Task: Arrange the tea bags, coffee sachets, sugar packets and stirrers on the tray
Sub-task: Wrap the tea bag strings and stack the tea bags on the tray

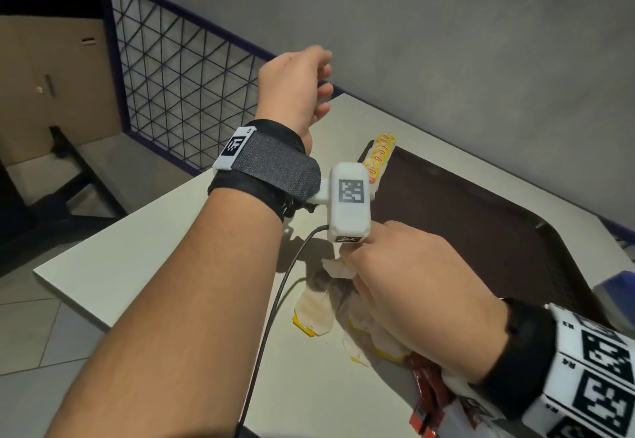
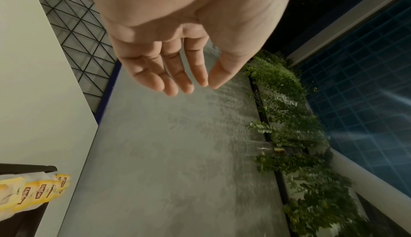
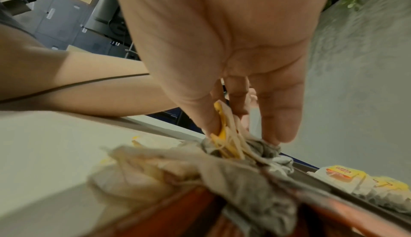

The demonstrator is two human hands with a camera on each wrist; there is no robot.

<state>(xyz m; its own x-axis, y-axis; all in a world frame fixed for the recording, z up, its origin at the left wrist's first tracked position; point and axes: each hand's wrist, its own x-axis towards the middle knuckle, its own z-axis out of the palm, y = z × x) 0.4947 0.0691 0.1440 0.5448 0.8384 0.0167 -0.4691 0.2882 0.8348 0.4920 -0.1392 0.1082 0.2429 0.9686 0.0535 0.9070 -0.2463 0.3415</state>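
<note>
Your right hand (image 1: 409,296) is pinching a bunch of tea bags (image 3: 235,146) off the table (image 1: 144,259) by the tray (image 1: 481,204); your left hand (image 2: 177,51) hangs relaxed, empty.

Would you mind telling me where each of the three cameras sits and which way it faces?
Head: worn on the head, looking down at the white table and brown tray; both forearms and hands show.
Left wrist: under the raised left hand, looking along its relaxed fingers past the table edge to a grey wall and plants.
Right wrist: under the right hand, looking at fingers pinching loose tea bags; the left forearm crosses behind.
Shared: the row of yellow-tagged tea bags on the tray appears in all three.
</note>
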